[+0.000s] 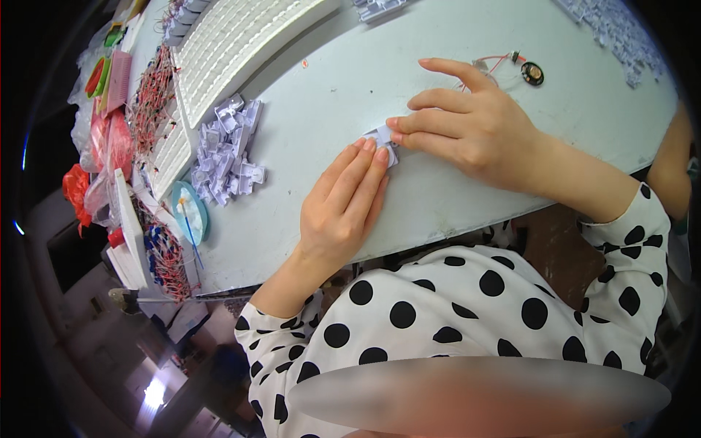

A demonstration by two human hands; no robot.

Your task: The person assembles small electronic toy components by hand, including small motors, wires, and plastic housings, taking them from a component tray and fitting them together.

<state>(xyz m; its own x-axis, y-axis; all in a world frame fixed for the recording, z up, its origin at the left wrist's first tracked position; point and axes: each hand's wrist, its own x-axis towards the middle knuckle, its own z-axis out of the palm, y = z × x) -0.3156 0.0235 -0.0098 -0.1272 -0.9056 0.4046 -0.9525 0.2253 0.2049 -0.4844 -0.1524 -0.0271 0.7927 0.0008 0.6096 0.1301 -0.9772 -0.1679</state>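
A small white plastic casing (380,134) lies at the table's middle, mostly covered by my fingers. My left hand (339,198) is closed on it from the lower left, fingers together with their tips on its near side. From the right, my right hand (475,128) grips its edge with the two nearer fingers; the other two are lifted and spread. My right thumb is hidden. Just beyond that hand are a round black speaker (533,73) and thin red and white wires (495,64), partly covered by the fingers.
White plastic casings (226,150) are heaped on the left, with more (613,36) at the far right. White ridged trays (248,47), bundled red wires (152,91) and a teal dish (202,228) with a blue stick line the left side. Another person's arm (668,175) shows at the right edge.
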